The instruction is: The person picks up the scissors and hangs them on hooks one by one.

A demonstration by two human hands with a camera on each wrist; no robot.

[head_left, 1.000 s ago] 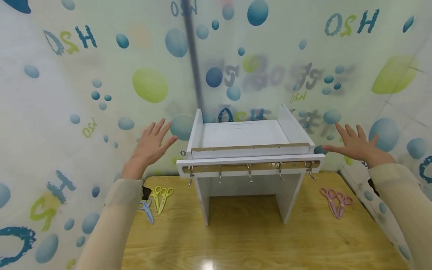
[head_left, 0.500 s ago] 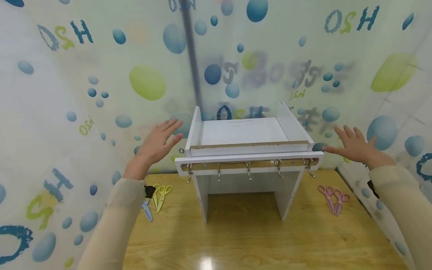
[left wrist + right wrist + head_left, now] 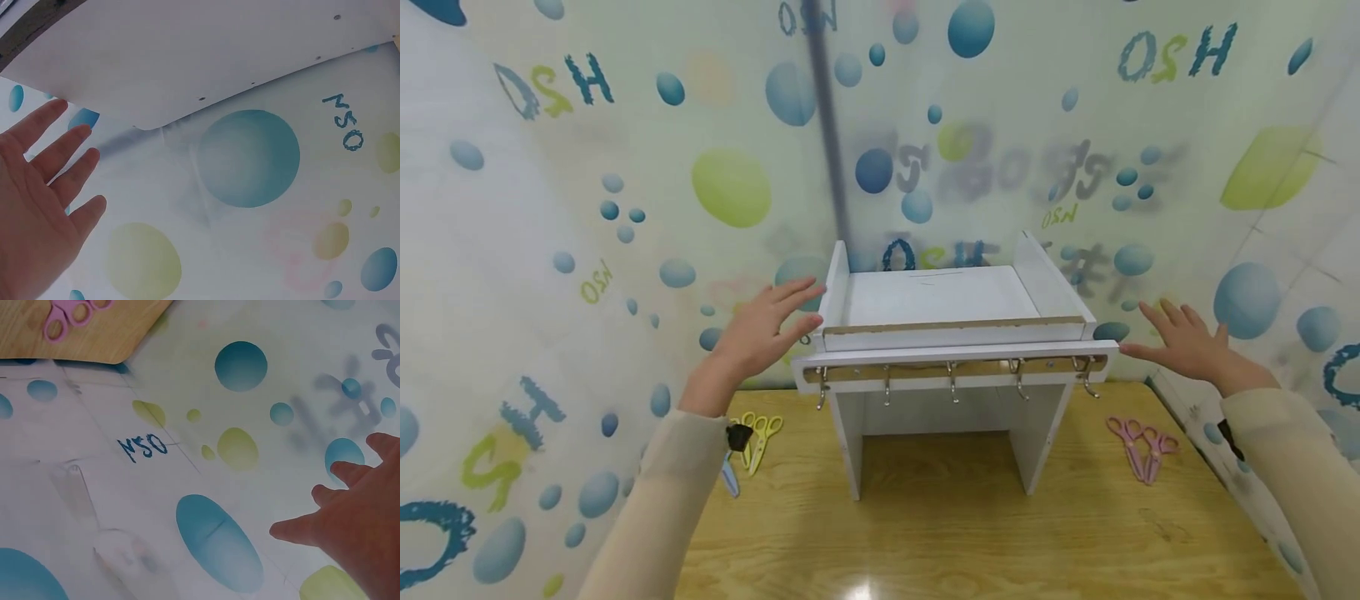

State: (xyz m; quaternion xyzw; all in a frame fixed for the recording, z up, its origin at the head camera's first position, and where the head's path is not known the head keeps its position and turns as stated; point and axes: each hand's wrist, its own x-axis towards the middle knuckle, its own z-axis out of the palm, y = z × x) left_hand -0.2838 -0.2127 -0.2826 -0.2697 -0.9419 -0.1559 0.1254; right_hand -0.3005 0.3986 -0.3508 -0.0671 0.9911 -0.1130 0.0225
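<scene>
A white shelf unit [image 3: 940, 298] stands on the wooden table, and a rail of several metal hooks [image 3: 955, 371] runs along its front. My left hand [image 3: 758, 333] is spread beside the shelf's left side panel, fingertips close to it; in the head view I cannot tell whether they touch. In the left wrist view, the left hand [image 3: 44, 194] has straight, parted fingers near a white panel [image 3: 206, 56]. On the other side, my right hand [image 3: 1187, 346] hovers off the rail's right end, fingers spread. The right wrist view has the right hand [image 3: 350, 506] with nothing in it.
Two pink scissors [image 3: 1142, 447] lie on the table [image 3: 940, 542] at the right. Yellow scissors [image 3: 763, 442] and blue scissors [image 3: 730, 477] lie at the left, partly behind the left sleeve. A patterned curtain [image 3: 730, 100] surrounds the table at the back and sides.
My left hand has moved right, up to the shelf's left side. The right hand has dropped slightly, still beside the rail's end. The shelf and scissors stay in place.
</scene>
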